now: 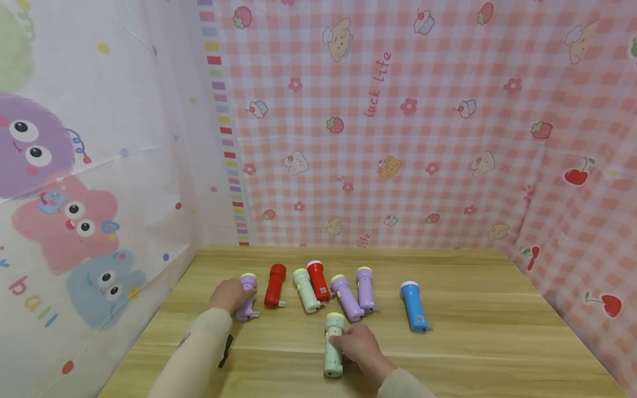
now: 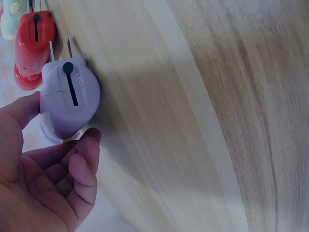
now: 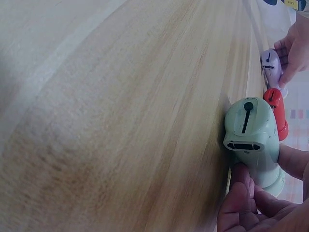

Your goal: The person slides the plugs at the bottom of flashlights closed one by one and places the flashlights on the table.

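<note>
At the left of the table, my left hand [image 1: 230, 296] holds a purple flashlight [image 1: 245, 311] between thumb and fingers. In the left wrist view two metal plug prongs stick out of the end of this purple flashlight [image 2: 70, 104], beside a dark slider in a slot. Nearer the front edge, my right hand [image 1: 362, 348] grips a pale green flashlight [image 1: 333, 358], its yellow-rimmed head pointing away from me. The right wrist view shows the green flashlight's end [image 3: 246, 123] with a slider slot and no prongs standing out; the thumb is on one side, fingers on the other.
Behind my hands lie a red flashlight [image 1: 275, 287], another green one [image 1: 306, 292], a white-rimmed red one [image 1: 319, 282] and two purple ones [image 1: 349, 301]. A blue flashlight [image 1: 415, 308] lies to the right. Patterned cloth [image 1: 378, 138] hangs behind the wooden table [image 1: 478, 354].
</note>
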Action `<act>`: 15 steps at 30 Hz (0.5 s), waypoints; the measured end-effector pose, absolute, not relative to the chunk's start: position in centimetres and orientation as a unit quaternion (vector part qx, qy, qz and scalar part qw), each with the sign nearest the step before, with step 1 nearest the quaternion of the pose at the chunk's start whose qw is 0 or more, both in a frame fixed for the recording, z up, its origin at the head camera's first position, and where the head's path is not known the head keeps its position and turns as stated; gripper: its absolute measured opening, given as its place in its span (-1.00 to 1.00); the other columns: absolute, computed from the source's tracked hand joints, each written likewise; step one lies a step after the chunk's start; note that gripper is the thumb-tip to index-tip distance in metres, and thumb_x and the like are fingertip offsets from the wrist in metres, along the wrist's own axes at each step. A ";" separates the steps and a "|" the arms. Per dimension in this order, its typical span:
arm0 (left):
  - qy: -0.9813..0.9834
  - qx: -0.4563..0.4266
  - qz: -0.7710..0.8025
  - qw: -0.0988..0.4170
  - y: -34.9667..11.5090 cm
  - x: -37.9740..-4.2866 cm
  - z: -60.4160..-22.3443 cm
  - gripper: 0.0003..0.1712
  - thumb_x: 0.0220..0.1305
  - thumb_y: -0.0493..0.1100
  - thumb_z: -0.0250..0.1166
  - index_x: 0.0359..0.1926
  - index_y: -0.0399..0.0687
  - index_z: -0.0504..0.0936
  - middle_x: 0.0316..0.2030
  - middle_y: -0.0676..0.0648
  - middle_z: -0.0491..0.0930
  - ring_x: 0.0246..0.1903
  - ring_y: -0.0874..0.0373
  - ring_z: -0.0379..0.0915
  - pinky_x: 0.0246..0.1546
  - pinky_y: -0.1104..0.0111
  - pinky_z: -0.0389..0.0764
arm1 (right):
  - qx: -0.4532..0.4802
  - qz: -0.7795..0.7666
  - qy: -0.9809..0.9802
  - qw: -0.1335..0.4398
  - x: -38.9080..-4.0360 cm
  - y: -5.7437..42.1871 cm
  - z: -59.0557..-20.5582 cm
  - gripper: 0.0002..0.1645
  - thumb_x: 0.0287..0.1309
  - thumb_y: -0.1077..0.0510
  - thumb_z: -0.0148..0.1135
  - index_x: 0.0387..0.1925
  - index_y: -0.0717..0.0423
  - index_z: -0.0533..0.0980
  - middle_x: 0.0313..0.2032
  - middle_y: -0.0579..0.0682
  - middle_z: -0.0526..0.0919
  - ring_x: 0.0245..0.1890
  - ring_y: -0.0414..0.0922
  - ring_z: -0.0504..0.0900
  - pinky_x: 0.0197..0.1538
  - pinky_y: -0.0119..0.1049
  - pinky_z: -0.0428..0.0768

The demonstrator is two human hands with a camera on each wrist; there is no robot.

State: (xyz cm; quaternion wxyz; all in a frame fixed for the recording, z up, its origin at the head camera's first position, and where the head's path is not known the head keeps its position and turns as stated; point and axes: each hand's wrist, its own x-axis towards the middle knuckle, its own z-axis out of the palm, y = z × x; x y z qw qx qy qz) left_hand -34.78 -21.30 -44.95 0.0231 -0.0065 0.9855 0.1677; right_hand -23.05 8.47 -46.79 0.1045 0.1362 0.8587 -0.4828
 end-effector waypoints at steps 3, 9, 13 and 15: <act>0.985 -0.009 0.172 0.022 -21.3 -34.8 -45.0 -0.51 0.28 0.02 0.28 -0.31 -0.44 0.56 -0.44 -0.22 0.56 -0.43 -0.01 0.49 -0.31 0.14 0.57 | 0.136 -0.483 0.859 0.106 -23.1 8.5 -46.8 -0.73 0.14 0.08 0.39 -0.51 0.14 0.53 -0.51 -0.01 0.50 -0.51 -0.11 0.45 -0.53 -0.30 0.38; 0.982 -0.011 0.186 0.023 -21.4 -34.8 -45.2 -0.53 0.27 0.00 0.29 -0.30 -0.45 0.56 -0.44 -0.22 0.57 -0.43 -0.01 0.50 -0.34 0.16 0.57 | 0.133 -0.488 0.856 0.104 -22.9 8.6 -46.8 -0.72 0.14 0.09 0.39 -0.54 0.13 0.51 -0.55 -0.02 0.48 -0.54 -0.12 0.42 -0.55 -0.32 0.36; 0.981 -0.016 0.194 0.020 -21.5 -35.0 -45.6 -0.55 0.26 -0.01 0.29 -0.31 -0.43 0.56 -0.45 -0.20 0.56 -0.45 0.00 0.49 -0.38 0.19 0.57 | 0.129 -0.492 0.855 0.100 -22.9 8.6 -47.1 -0.68 0.13 0.09 0.39 -0.60 0.10 0.48 -0.60 -0.05 0.45 -0.61 -0.15 0.37 -0.59 -0.34 0.33; 0.980 -0.017 0.196 0.017 -21.5 -35.1 -45.7 -0.56 0.25 -0.02 0.30 -0.31 -0.43 0.56 -0.45 -0.19 0.56 -0.45 0.00 0.49 -0.39 0.19 0.56 | 0.128 -0.492 0.855 0.100 -22.9 8.6 -47.1 -0.66 0.13 0.09 0.39 -0.62 0.08 0.46 -0.61 -0.06 0.43 -0.63 -0.17 0.34 -0.60 -0.34 0.32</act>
